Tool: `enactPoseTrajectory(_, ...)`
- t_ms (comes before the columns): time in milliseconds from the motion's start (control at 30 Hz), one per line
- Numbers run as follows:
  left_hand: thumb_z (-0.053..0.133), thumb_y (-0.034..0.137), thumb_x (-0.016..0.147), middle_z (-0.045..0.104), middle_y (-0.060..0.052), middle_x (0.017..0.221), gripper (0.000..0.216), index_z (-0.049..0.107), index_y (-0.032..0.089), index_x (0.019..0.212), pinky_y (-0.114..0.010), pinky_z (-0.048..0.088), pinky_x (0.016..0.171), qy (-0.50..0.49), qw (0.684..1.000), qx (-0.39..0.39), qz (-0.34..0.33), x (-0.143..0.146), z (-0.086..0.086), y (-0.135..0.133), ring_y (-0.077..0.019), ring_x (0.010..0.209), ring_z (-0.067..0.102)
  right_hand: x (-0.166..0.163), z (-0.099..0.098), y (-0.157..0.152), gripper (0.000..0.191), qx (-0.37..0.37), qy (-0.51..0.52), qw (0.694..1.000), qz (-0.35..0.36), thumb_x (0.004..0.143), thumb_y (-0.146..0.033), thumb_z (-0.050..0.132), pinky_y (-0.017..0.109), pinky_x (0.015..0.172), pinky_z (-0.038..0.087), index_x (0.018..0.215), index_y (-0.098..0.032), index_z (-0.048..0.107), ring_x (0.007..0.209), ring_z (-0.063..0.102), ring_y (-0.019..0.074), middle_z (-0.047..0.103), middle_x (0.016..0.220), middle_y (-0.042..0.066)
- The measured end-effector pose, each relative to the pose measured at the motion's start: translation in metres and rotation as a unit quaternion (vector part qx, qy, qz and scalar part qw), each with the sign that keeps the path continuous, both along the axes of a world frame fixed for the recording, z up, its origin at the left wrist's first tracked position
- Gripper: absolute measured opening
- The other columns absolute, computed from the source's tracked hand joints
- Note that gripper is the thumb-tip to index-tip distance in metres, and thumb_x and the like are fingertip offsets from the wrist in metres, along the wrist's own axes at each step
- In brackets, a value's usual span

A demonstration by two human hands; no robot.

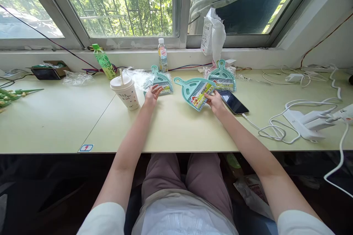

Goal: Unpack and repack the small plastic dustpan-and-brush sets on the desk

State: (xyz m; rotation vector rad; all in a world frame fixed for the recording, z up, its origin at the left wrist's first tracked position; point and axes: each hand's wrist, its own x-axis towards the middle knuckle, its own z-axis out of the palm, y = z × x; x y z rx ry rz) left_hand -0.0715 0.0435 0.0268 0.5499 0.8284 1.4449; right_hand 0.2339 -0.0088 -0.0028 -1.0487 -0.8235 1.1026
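Head view, centre of the frame: my right hand [215,103] has its fingers closed on the lower right edge of the middle dustpan set [194,91]. It is a teal pan with a brush and a bright label card, lying flat on the pale surface [176,128] with its handle pointing to the upper left. My left hand [152,94] lies loose with the fingers spread, the tips touching the near edge of the left dustpan set [162,80], which sits just left of centre beside some clear plastic wrap [139,78].

A third dustpan set [223,77] lies just above my right hand, toward the window. A dark phone [234,102] rests on the surface, touching or nearly touching my right wrist, with a white cable [271,126] running off to the right toward a white charger block [310,125]. A lidded cup with a straw [126,93] stands just left of my left hand. Further back stand a green bottle [103,60] and a small clear bottle [162,54].
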Motion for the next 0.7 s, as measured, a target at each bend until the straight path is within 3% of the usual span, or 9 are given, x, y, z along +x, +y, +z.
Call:
enactPoseTrajectory(200, 0.032, 0.018, 0.1, 0.069, -0.008, 0.074, 0.035, 0.065, 0.007, 0.101, -0.011, 0.05, 0.055, 0.066, 0.996, -0.017, -0.051, 0.002, -0.002, 0.0, -0.0063, 0.058, 0.063, -0.004, 0.001, -0.002, 0.041, -0.009, 0.0, 1.0, 0.003, 0.069, -0.013, 0.076, 0.035, 0.076, 0.063, 0.101, -0.024, 0.053, 0.087, 0.071, 0.0191, 0.071, 0.096, 0.001)
enactPoseTrajectory(300, 0.031, 0.028, 0.102, 0.07, -0.008, 0.077, 0.041, 0.067, 0.009, 0.098, -0.013, 0.05, 0.055, 0.08, 0.993, 0.022, -0.087, 0.003, 0.001, -0.002, -0.0069, 0.059, 0.062, -0.006, 0.001, -0.002, 0.042, -0.016, -0.009, 1.0, 0.007, 0.07, -0.014, 0.077, 0.035, 0.074, 0.063, 0.102, -0.024, 0.052, 0.085, 0.071, 0.0187, 0.071, 0.091, 0.001)
enactPoseTrajectory(367, 0.031, 0.041, 0.102, 0.069, -0.007, 0.075, 0.047, 0.067, 0.011, 0.092, -0.015, 0.047, 0.051, 0.108, 0.981, 0.059, -0.15, 0.003, 0.003, -0.004, -0.0072, 0.055, 0.059, -0.006, 0.001, -0.003, 0.042, -0.017, -0.012, 1.0, 0.008, 0.07, -0.014, 0.076, 0.034, 0.074, 0.063, 0.102, -0.024, 0.052, 0.083, 0.071, 0.0182, 0.071, 0.09, 0.001)
enactPoseTrajectory(433, 0.033, 0.054, 0.098, 0.064, -0.006, 0.066, 0.056, 0.066, 0.013, 0.079, -0.016, 0.042, 0.043, 0.161, 0.946, 0.086, -0.266, 0.006, 0.006, -0.01, -0.0073, 0.048, 0.054, -0.007, 0.001, -0.004, 0.041, -0.014, -0.013, 1.0, 0.006, 0.07, -0.014, 0.076, 0.035, 0.075, 0.063, 0.102, -0.024, 0.052, 0.084, 0.071, 0.0183, 0.071, 0.092, 0.001)
enactPoseTrajectory(500, 0.035, 0.063, 0.094, 0.058, -0.005, 0.058, 0.062, 0.061, 0.013, 0.068, -0.018, 0.038, 0.04, 0.23, 0.884, 0.089, -0.397, 0.014, 0.006, -0.02, -0.0079, 0.044, 0.05, -0.009, 0.002, -0.005, 0.04, -0.008, -0.013, 1.0, 0.006, 0.071, -0.016, 0.075, 0.036, 0.077, 0.063, 0.102, -0.024, 0.052, 0.087, 0.071, 0.0191, 0.071, 0.095, 0.001)
enactPoseTrajectory(567, 0.037, 0.068, 0.091, 0.059, -0.005, 0.058, 0.063, 0.061, 0.013, 0.071, -0.02, 0.041, 0.042, 0.298, 0.825, 0.079, -0.474, 0.027, 0.003, -0.031, -0.0103, 0.046, 0.053, -0.01, 0.004, -0.007, 0.039, 0.002, -0.011, 1.0, 0.011, 0.072, -0.017, 0.073, 0.037, 0.079, 0.062, 0.103, -0.025, 0.052, 0.091, 0.071, 0.0197, 0.071, 0.099, 0.002)
enactPoseTrajectory(600, 0.037, 0.069, 0.09, 0.061, -0.006, 0.061, 0.062, 0.062, 0.013, 0.079, -0.022, 0.045, 0.046, 0.328, 0.812, 0.078, -0.477, 0.036, 0.0, -0.037, -0.0125, 0.049, 0.057, -0.01, 0.005, -0.008, 0.039, 0.007, -0.011, 1.0, 0.016, 0.072, -0.018, 0.072, 0.037, 0.079, 0.062, 0.104, -0.025, 0.052, 0.092, 0.07, 0.0198, 0.071, 0.1, 0.002)
enactPoseTrajectory(633, 0.038, 0.068, 0.09, 0.065, -0.007, 0.068, 0.059, 0.061, 0.014, 0.089, -0.024, 0.049, 0.05, 0.34, 0.818, 0.084, -0.456, 0.044, -0.003, -0.042, -0.0141, 0.054, 0.061, -0.011, 0.006, -0.009, 0.039, 0.012, -0.013, 1.0, 0.025, 0.072, -0.019, 0.072, 0.038, 0.08, 0.062, 0.105, -0.025, 0.053, 0.093, 0.07, 0.02, 0.071, 0.1, 0.002)
enactPoseTrajectory(700, 0.042, 0.062, 0.092, 0.07, -0.009, 0.086, 0.049, 0.054, 0.016, 0.106, -0.029, 0.055, 0.063, 0.312, 0.858, 0.113, -0.392, 0.06, -0.011, -0.049, -0.016, 0.065, 0.066, -0.011, 0.007, -0.008, 0.039, 0.018, -0.027, 0.998, 0.055, 0.072, -0.021, 0.073, 0.039, 0.081, 0.061, 0.105, -0.025, 0.053, 0.093, 0.07, 0.0204, 0.071, 0.1, 0.002)
